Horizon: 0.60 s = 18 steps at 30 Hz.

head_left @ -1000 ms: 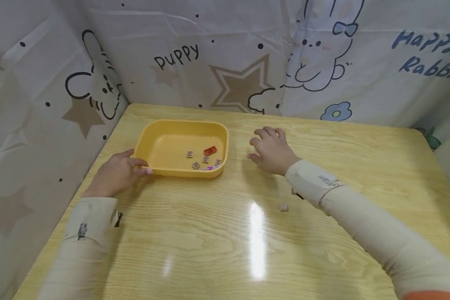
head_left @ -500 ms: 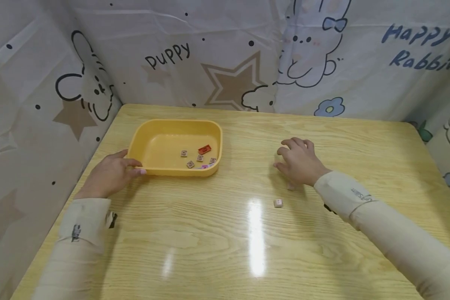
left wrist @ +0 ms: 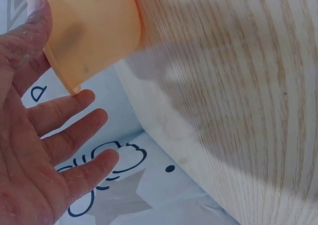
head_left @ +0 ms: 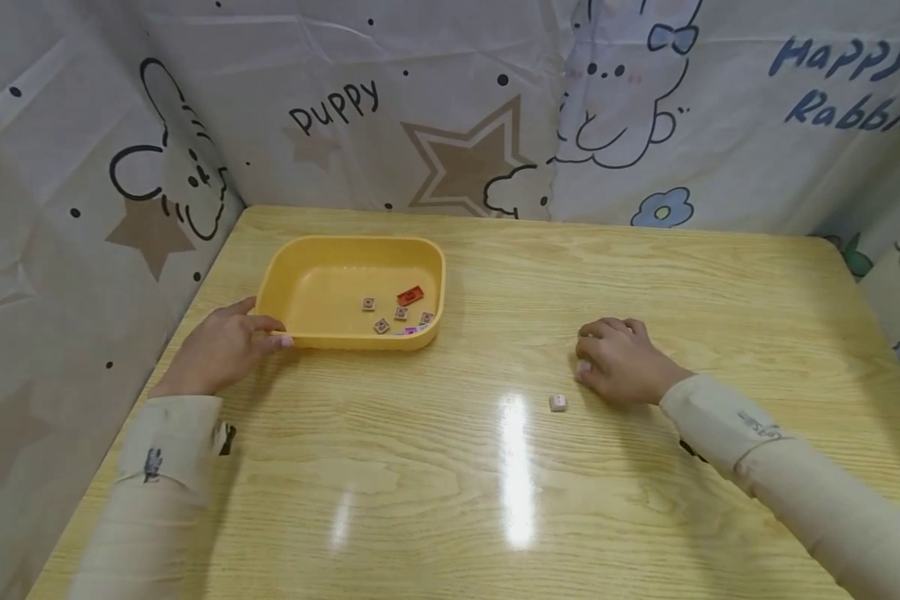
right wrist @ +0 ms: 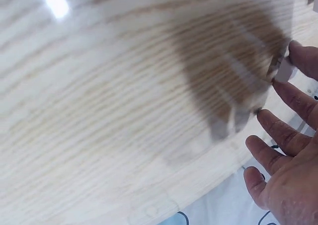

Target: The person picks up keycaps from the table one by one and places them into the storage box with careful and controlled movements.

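Note:
At the left, my left hand (head_left: 221, 346) pinches the near-left corner of a yellow plastic tray (head_left: 352, 342) between thumb and fingers. The left wrist view shows the thumb at the rim and the other fingers spread. To the right, my right hand (head_left: 624, 363) is low over the table. Its thumb and index finger pinch a small pale keycap (right wrist: 285, 70), seen in the right wrist view and hidden in the head view. A pinkish-white keycap (head_left: 558, 403) sits on the table just left of that hand.
Inside the tray lie a longer red keycap (head_left: 410, 296) and several small keycaps (head_left: 382, 326), gathered towards its right side. The wood-grain table (head_left: 420, 467) meets a printed cloth curtain (head_left: 450, 100) at the back and left.
My right hand has moved right and towards me, away from the tray, and now pinches a keycap that lay on the table. My left hand stays at the tray's corner.

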Each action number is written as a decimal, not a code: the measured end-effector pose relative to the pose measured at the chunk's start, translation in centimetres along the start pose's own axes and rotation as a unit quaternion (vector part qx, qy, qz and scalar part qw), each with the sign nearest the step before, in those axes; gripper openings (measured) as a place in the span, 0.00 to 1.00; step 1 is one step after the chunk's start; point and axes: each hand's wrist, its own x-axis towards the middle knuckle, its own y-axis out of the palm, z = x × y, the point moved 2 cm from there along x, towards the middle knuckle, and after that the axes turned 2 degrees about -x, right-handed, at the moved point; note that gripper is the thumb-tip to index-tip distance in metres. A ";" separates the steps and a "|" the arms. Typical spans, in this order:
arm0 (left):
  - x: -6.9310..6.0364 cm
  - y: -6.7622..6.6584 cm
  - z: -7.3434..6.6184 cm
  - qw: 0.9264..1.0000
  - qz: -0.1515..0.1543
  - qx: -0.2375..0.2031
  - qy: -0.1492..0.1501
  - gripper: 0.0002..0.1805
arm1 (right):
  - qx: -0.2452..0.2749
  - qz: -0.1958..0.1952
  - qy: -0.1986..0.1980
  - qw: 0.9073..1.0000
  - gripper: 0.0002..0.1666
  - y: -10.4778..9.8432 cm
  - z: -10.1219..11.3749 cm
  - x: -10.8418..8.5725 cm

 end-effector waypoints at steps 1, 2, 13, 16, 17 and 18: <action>0.0 0.0 0.0 1.000 0.000 0.001 0.002 0.26 | 0.002 -0.006 -0.003 1.000 0.09 0.1 0.0 0.0; 0.0 0.0 0.0 1.000 0.002 0.002 0.001 0.26 | 0.003 -0.012 -0.006 1.000 0.07 0.1 -0.1 0.0; -0.1 0.0 -0.1 1.000 0.011 0.003 -0.005 0.26 | 0.011 -0.024 -0.018 0.999 0.05 0.0 0.2 0.2; -0.1 -0.1 -0.1 1.000 0.011 0.005 -0.007 0.26 | 0.005 -0.021 -0.019 1.000 0.05 0.0 0.3 0.3; 0.0 -0.1 0.0 1.000 0.011 0.006 -0.006 0.26 | 0.003 -0.020 -0.020 1.000 0.06 0.0 0.3 0.3; 0.0 -0.1 0.0 1.000 0.009 0.006 -0.005 0.26 | 0.000 -0.019 -0.021 1.000 0.06 0.0 0.3 0.4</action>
